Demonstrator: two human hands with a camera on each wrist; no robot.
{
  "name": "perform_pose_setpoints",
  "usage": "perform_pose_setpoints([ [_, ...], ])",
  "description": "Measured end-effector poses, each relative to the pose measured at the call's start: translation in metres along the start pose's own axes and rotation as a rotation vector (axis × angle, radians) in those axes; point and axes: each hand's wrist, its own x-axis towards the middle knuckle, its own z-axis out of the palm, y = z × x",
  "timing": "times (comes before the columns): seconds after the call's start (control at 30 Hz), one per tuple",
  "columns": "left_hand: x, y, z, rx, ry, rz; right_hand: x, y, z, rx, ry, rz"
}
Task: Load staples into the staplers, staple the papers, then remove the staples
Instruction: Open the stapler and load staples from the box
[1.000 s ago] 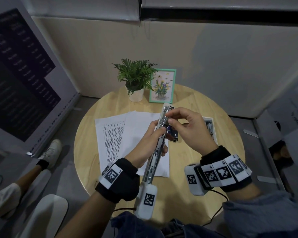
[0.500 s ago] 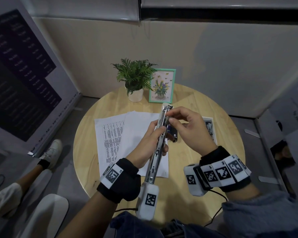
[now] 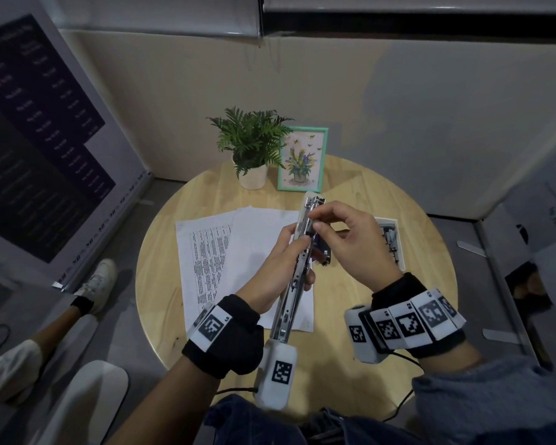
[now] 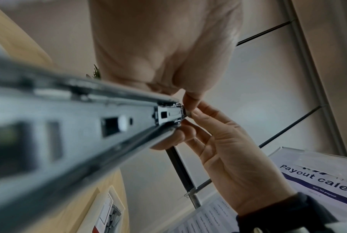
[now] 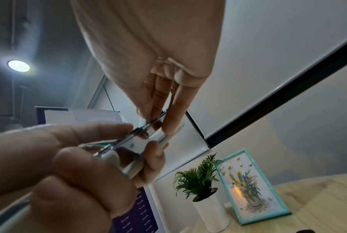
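A long silver metal stapler (image 3: pixel 297 261) with its magazine channel exposed is held in the air above the round light-wood table (image 3: pixel 350 194), its nose pointing toward 12 o'clock and its rear end near the person's lap. The left hand (image 3: pixel 272 268) wraps its curled fingers around the stapler's middle; from the head view the palm side is hidden behind the metal body. The right hand (image 3: pixel 357 242) comes in from 3 o'clock, thumb and forefinger pressed together on something small at the top of the channel near the nose. It may be a strip of staples, but the pinched piece is too small and shadowed to name in any view. In the left wrist view the right fingertips (image 4: pixel 190 110) meet at the shiny end piece of the rail, the near part of which is blurred.

Under the hands, white printed paper sheets (image 3: pixel 212 252) lie flat at 9 o'clock of the table, their near corner covered by the left wrist. A small dark object (image 3: pixel 323 255) sits just behind the stapler, mostly hidden. At 3 o'clock a white open box (image 3: pixel 392 239) with grey contents is half covered by the right hand. At 12 o'clock stand a green fern in a white pot (image 3: pixel 252 152) and a teal-framed flower picture (image 3: pixel 302 159) beside it.
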Motion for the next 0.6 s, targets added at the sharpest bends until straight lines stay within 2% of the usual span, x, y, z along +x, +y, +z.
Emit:
perform_pose_setpoints([
  [0.17,0.004,-0.002,0.001,-0.006,-0.008,0.008,0.002,0.004,0.008,-0.066,0.078,-0.086],
  [0.43,0.01,-0.009,-0.001,-0.092,-0.058,-0.039,0.021,0.013,0.01,-0.222,0.365,0.007],
  [0.53,0.011,-0.015,-0.002,-0.219,-0.104,-0.077,0.026,0.015,0.009,-0.202,0.367,0.057],
  [0.6,0.013,-0.015,-0.005,-0.322,-0.086,-0.071,0.023,0.021,0.012,-0.142,0.321,0.091],
])
